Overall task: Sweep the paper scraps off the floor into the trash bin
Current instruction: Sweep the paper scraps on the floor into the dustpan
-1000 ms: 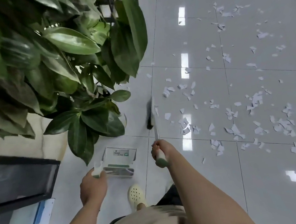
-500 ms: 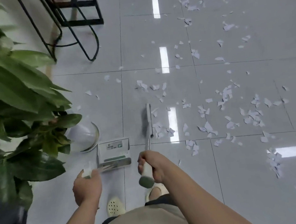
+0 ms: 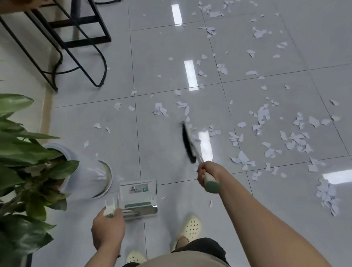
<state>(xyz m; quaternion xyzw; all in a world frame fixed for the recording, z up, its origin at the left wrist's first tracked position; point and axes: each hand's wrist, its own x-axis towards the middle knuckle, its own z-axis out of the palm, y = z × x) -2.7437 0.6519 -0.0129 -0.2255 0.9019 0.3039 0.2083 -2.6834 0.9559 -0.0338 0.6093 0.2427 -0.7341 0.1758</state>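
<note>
My right arm reaches forward and slightly down, and my right hand wraps its fingers round the white and green grip of the broom, whose dark bristle head rests on the pale tiled floor just ahead of that hand. My left arm is bent lower and closer to my body, the back of my left hand turned up toward me; its fingers curl round the handle of the dustpan, which hangs just ahead of the hand and to the left of the broom, and I cannot tell whether it touches the floor. The paper scraps lie scattered mostly to the right of the broom and beyond it, with a few small pieces just past the bristles and a separate cluster far to the right, nearer my side. To the left of the dustpan stands a leafy potted plant in a white pot. Beyond the plant, well left of the broom, a black metal frame stands on the floor. My pale perforated shoes show below the dustpan.
</note>
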